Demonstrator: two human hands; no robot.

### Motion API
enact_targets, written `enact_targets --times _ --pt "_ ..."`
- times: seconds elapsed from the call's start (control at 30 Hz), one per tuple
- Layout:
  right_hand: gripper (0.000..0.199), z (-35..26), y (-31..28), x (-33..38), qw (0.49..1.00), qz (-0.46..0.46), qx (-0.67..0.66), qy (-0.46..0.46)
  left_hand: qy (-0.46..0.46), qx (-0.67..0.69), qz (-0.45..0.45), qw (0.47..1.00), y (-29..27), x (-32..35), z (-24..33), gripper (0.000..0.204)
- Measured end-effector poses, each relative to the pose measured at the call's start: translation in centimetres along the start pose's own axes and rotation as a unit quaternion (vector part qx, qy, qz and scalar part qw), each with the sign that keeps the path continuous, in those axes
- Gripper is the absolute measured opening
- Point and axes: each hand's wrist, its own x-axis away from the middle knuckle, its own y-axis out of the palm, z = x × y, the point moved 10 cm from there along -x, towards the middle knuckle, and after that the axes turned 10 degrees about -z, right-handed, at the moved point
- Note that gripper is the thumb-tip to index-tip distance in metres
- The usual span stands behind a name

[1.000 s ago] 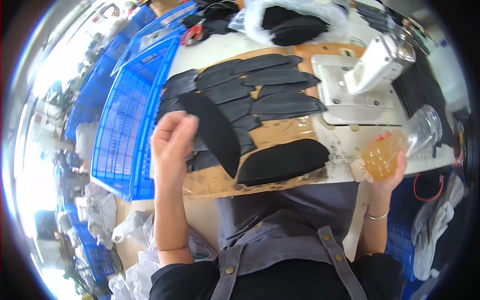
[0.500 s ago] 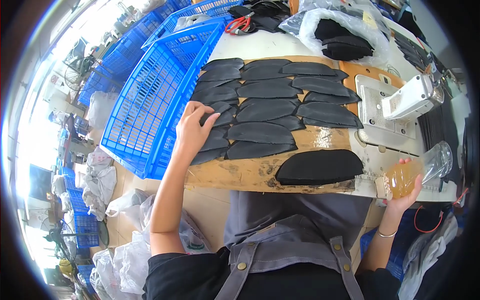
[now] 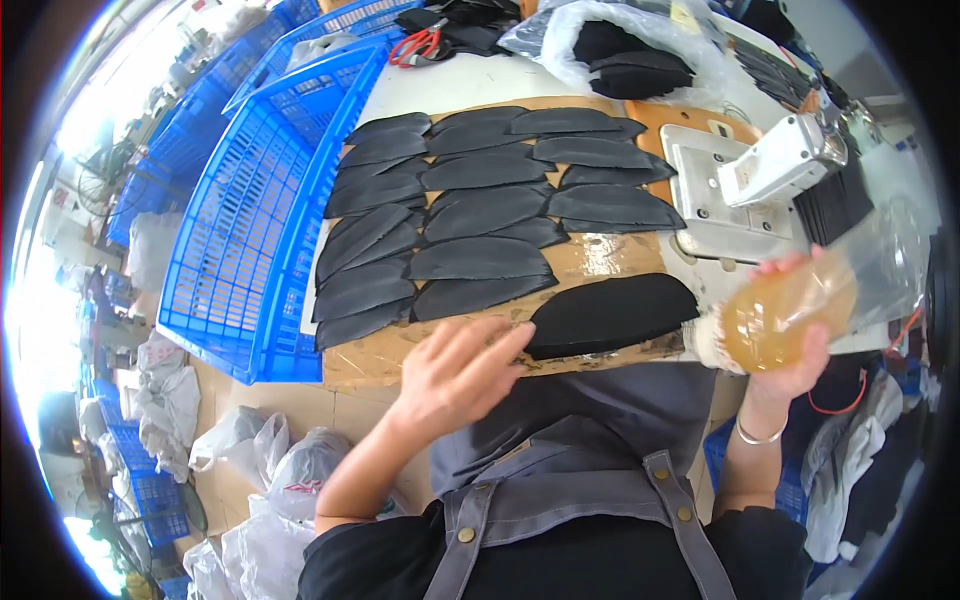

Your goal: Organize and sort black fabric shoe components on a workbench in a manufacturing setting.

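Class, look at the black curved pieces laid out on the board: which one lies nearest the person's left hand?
The large dark piece at the board's near edge, beside the left hand; it is thicker and lies apart from the overlapping rows.

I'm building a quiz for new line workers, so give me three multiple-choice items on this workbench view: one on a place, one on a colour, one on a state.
1. Where does the blue crate stand?
A. To the person's left of the brown board
B. On top of the sewing machine
C. In the person's lap

2. What colour is the liquid in the clear bottle?
A. Green
B. Amber
C. Blue

3. How is the bottle held?
A. Upright on the table
B. Tipped on its side in the right hand
C. Lying in the crate

Answers: 1 A, the blue crate lies left of the brown board carrying the black pieces. 2 B, the liquid in the bottle looks amber. 3 B, the right hand grips it sideways, while the left hand rests by the large black piece.
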Motion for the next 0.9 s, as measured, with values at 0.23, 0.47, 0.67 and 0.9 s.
enact_targets --times 0.23,0.47,0.67,0.9 --pt "0.078 2.1 15.3 -3.1 0.954 -0.266 0.139 0.016 0.040 0.016 0.066 0.997 2.1 2.0 0.1 0.039" --pt "0.075 3.0 19.7 -3.1 0.934 -0.272 0.225 -0.052 0.049 0.008 0.088 0.995 1.9 2.7 0.2 0.032" --pt "0.067 3.5 19.3 -3.8 0.941 -0.246 0.229 -0.039 0.028 0.000 0.051 0.998 2.5 2.3 -0.1 0.038" --pt "0.067 2.2 15.7 -4.4 0.944 -0.179 0.272 -0.057 0.029 0.013 0.047 0.998 2.8 2.0 -0.1 0.043"
